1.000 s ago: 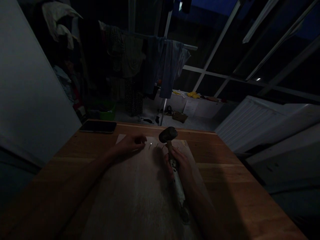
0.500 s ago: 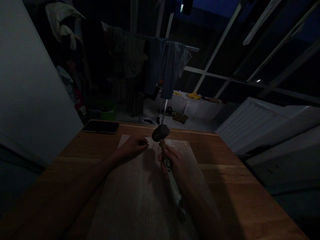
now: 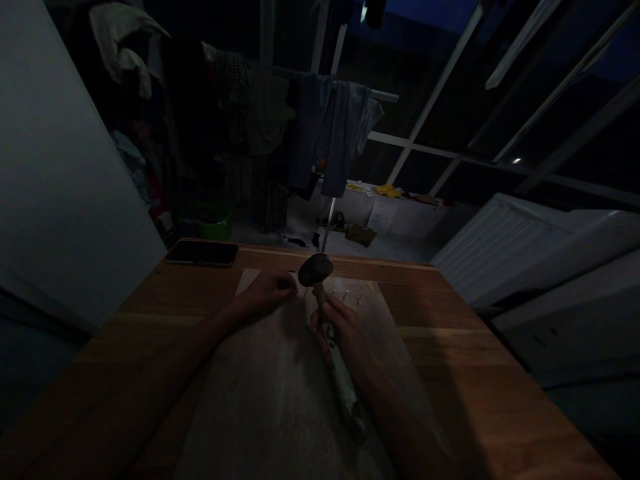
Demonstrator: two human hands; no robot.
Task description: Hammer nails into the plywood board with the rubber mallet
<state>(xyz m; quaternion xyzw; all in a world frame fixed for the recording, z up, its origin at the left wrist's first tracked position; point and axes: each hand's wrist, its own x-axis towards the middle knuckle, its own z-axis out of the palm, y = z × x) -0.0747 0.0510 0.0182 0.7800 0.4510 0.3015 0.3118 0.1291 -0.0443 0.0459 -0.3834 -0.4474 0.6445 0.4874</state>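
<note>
While your left hand point(image 3: 267, 290) rests at the far end of the board point(image 3: 270, 407), its fingers are pressed together, pinching what looks like a small nail point(image 3: 296, 288); the dim light leaves that unsure.

Head view, entries:
- Right hand point(image 3: 343, 330): fingers wrapped round the hammer point(image 3: 315, 268) handle, high up; head raised just beside the left fingertips.
- Board: flat on the desk point(image 3: 450, 347).
- Row of nails point(image 3: 345, 294): standing just right of the hammer.
- Phone point(image 3: 203, 253): far left corner.

Handling note: hold the nail upright, start with light taps, and draw your fingers clear before harder blows.
</note>
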